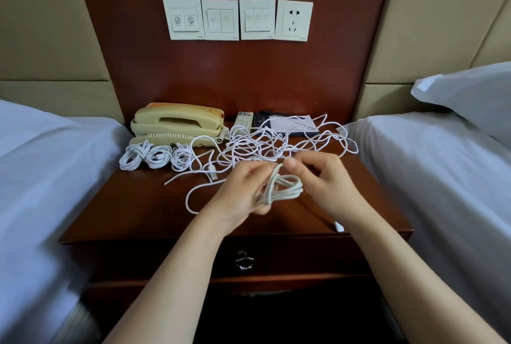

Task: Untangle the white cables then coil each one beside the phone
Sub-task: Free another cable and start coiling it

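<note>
1. Head view: three finished white cable coils (154, 157) lie on the dark wooden bench (132, 211), just before the cream corded phone (177, 122).
2. Left hand (243, 191), nearer those coils, curls round a half-wound white cable bundle (282, 189), its long axis left-to-right.
3. Right hand (323, 180) pinches the bundle's top strand; the loose white cable tangle (276, 142) lies beyond both hands.

The loose cables (276, 142) are plain white, as are the three finished coils (154, 155). The half-wound coil (282, 189) looks a shade greyer. The phone (177, 119) is yellowed cream with an orange-red patch at its right end. The table (124, 205) and the wall panel (221, 72) are reddish-brown wood. The switch plates (219, 19) are white, and the socket (294, 20) has black slots. The padded walls (41, 25) are tan, the bed sheets (41, 177) bluish white, and the folder (260, 119) dark navy under white paper (287, 124).
</note>
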